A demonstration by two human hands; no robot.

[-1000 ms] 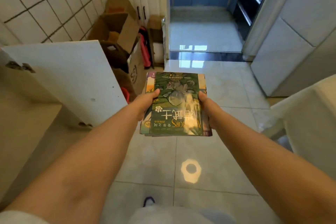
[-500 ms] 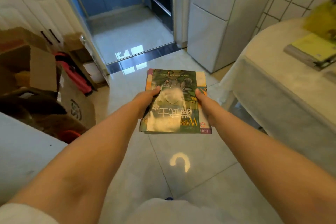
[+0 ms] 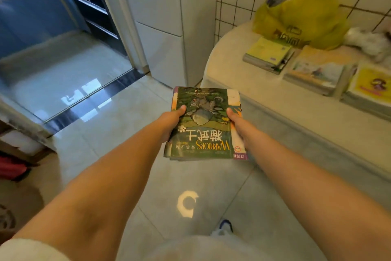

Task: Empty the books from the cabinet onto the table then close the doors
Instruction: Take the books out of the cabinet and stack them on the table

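Blurred table, both hands' fingers hidden under books

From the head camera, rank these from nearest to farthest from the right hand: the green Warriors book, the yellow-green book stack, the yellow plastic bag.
1. Green Warriors book, gripped by the right hand.
2. Yellow-green book stack, on the table, ahead and to the right.
3. Yellow plastic bag, behind that stack by the tiled wall.

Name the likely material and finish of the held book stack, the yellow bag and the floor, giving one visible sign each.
Book stack: paper, glossy printed cover; it catches light.
Yellow bag: thin plastic, probably; crinkled and translucent.
Floor: polished tile, likely ceramic; grout lines and mirror-like reflections.
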